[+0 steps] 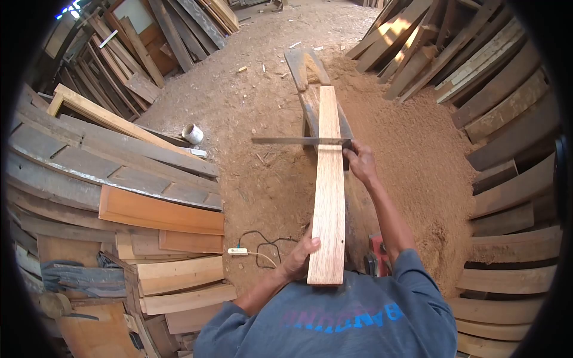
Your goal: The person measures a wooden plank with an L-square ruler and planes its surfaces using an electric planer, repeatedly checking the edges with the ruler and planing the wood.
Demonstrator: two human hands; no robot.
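A long, pale wooden beam (328, 209) points away from my body, its near end close to my shirt. My left hand (301, 258) grips the beam's left edge near that end, thumb on the top face. Farther along, a try square (286, 141) lies across the beam, its thin metal blade sticking out past the left edge. The square's stock is at the right edge, where my right hand (360, 161) is closed on it. Beneath the beam's far part is a worn wooden bench (307, 65) with a notched end.
A red power tool (377, 247) sits just right of the beam. To the left are an extension socket (237, 251) with a dark cord and a white cup (192, 133). Stacked planks (161, 212) line the left, more boards (507, 247) the right. Sawdust (418, 155) covers the ground.
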